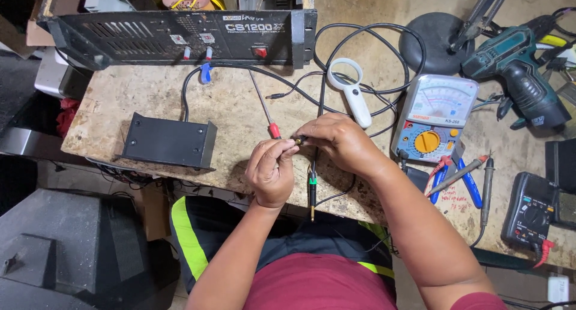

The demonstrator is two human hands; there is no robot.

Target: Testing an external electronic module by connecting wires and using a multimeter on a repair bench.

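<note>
Brass-tipped plug is being pinched between both hands, just above the bench edge. It looks small, light, rigid, likely slippery; best gripped on the barrel, not on the limp black cable hanging below. Left hand is curling nearly closed, thumb and forefinger nipping the plug's end. Right hand is closing over the plug from the other side. Red screwdriver is lying just beyond the left hand, magnifier past the right, meter further right, amplifier farthest.
</note>
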